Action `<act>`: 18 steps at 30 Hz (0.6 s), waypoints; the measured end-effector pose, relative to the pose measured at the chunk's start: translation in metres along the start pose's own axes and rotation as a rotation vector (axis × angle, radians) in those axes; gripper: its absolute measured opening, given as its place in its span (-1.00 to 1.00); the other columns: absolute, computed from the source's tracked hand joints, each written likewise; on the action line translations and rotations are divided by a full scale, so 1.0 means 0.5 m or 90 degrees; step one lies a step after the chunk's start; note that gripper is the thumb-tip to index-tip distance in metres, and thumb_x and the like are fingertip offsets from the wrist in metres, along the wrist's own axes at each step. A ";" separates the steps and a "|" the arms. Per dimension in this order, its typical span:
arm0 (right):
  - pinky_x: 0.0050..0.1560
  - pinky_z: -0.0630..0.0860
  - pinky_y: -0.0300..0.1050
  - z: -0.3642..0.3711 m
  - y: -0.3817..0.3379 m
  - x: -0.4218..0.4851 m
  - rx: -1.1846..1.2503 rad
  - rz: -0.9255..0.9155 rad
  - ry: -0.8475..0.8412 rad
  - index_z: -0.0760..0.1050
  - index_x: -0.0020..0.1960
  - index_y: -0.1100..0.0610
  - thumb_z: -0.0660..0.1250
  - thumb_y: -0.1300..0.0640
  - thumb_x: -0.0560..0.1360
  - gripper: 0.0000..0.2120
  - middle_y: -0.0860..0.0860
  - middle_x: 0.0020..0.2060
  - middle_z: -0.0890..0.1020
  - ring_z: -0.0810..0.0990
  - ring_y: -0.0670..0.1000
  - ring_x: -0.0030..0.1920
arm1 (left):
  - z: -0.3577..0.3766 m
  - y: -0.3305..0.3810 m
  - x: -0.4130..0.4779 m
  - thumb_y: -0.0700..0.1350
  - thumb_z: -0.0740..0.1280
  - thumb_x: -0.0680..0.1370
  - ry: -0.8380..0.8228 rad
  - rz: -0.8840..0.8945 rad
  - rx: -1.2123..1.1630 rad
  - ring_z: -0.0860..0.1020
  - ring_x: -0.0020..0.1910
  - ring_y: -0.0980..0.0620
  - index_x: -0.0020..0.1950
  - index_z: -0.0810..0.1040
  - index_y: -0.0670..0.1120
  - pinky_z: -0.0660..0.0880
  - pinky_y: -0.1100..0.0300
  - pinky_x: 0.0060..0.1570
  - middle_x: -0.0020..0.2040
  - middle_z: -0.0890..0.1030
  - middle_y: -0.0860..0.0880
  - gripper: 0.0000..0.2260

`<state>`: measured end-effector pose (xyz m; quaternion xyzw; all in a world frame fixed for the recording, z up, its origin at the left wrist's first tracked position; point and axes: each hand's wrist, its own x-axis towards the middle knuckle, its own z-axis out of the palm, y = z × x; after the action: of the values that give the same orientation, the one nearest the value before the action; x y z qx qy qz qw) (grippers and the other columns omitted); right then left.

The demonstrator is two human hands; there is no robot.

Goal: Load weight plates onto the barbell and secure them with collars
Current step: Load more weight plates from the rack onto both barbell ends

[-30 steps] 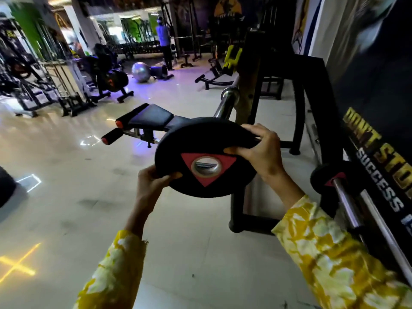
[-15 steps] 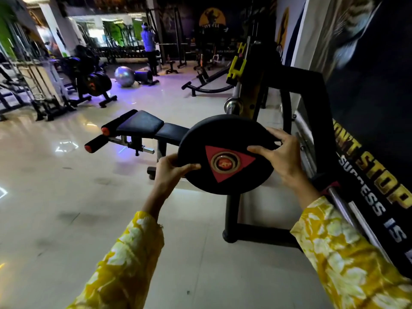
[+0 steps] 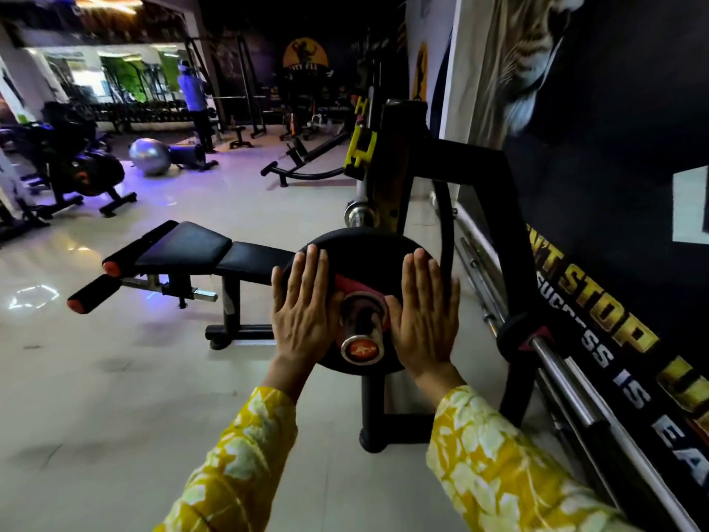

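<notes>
Pressing black red-marked plate, chrome sleeve through

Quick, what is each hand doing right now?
Left hand: open, palm flat against the weight plate.
Right hand: open, palm flat against the same plate, beside the barbell sleeve.

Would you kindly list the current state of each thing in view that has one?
Weight plate: threaded on the bar, upright.
Barbell sleeve: end sticks out through the plate's hole, no collar on it.
Left hand: open, palm flat on the plate.
Right hand: open, palm flat on the plate.
Bench: unoccupied.
Spare bars: leaning by the wall, one carrying a small plate.
</notes>
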<state>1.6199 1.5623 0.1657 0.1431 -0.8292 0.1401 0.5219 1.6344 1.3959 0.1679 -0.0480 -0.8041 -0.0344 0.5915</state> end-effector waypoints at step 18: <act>0.46 -0.20 -0.06 0.373 0.085 0.169 -0.040 -0.055 0.097 -0.29 0.48 0.08 -0.21 -0.07 0.62 -0.48 -0.04 0.50 -0.25 -0.23 -0.07 0.50 | 0.345 -0.091 0.104 -0.01 0.02 0.61 -0.022 -0.080 -0.006 -0.02 0.50 0.12 0.48 0.09 -0.26 -0.22 0.13 0.44 0.37 0.25 -0.27 -0.49</act>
<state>1.4148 1.5226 0.1611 0.1510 -0.7842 0.1021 0.5932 1.4502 1.3721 0.1662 -0.0006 -0.8155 -0.0747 0.5739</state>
